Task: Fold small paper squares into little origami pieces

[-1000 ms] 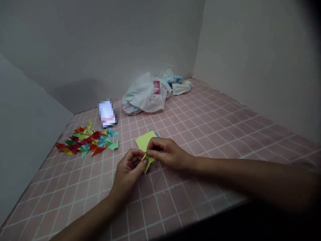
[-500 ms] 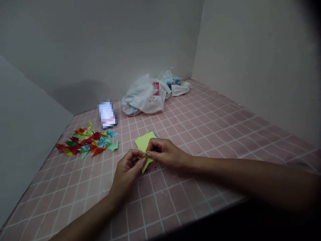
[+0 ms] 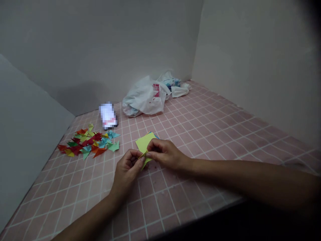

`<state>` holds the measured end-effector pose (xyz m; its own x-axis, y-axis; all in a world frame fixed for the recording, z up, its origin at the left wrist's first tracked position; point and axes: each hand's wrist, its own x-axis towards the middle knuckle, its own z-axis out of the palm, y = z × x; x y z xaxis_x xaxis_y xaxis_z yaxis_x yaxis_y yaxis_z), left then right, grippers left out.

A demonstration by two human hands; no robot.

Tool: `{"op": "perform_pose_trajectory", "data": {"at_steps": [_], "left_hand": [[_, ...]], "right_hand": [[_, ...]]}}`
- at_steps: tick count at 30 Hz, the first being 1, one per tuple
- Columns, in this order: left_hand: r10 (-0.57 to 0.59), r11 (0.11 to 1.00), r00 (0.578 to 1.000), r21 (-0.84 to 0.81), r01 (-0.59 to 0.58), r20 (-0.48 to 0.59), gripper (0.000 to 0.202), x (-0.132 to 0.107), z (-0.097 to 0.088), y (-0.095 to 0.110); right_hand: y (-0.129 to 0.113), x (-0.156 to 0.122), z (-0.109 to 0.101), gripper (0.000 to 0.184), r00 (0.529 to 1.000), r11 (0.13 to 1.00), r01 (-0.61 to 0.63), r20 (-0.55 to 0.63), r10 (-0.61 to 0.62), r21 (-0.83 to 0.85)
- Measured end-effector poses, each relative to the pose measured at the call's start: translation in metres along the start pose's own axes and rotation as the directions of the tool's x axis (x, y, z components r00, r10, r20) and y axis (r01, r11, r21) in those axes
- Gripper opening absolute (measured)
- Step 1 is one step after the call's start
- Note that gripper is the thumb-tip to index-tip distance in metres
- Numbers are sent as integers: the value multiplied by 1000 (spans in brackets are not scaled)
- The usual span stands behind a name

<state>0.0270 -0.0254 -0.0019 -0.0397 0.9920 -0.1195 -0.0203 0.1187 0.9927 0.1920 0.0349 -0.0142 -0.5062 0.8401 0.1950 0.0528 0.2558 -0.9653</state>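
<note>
My left hand (image 3: pixel 129 169) and my right hand (image 3: pixel 164 154) meet over the pink tiled floor, both pinching a small yellow-green folded paper piece (image 3: pixel 143 159) between fingertips. Just behind the hands lies a small stack of square paper sheets (image 3: pixel 144 141), yellow-green on top with a blue edge showing at the back. To the left, a heap of folded paper pieces (image 3: pixel 87 144) in red, green, blue, orange and yellow is spread on the floor.
A white plastic bag (image 3: pixel 144 97) with crumpled items beside it sits near the back corner. A small blurred white object (image 3: pixel 108 115) lies between the bag and the heap. Grey walls close in at the left, back and right.
The hands have kept pinching the paper piece, with small finger shifts; less of it sticks out below my left hand. The view has drifted slightly.
</note>
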Motion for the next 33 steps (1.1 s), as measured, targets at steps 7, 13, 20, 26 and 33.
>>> {"op": "perform_pose_trajectory", "data": {"at_steps": [7,13,20,26,33], "left_hand": [[14,1000,999,26,-15,31,22,-2,-1,-1],[22,1000,997,5,-22,78,17,-4,-2,-2],[-4,1000,996,-18,5,92,15,-2,-3,-4],[23,999,997,46,-26,69,16,-1,-5,-6],[60,995,995,79,-66,77,17,1,-5,-5]], "right_hand": [[-6,-3,-2,13,994,982,104,51,-97,-155],[-5,-4,-3,14,977,955,211,85,-198,-207],[-1,-3,-2,15,953,915,302,120,-280,-268],[4,-2,-2,13,927,864,376,126,-354,-334],[5,-4,-4,12,915,841,402,131,-381,-362]]}}
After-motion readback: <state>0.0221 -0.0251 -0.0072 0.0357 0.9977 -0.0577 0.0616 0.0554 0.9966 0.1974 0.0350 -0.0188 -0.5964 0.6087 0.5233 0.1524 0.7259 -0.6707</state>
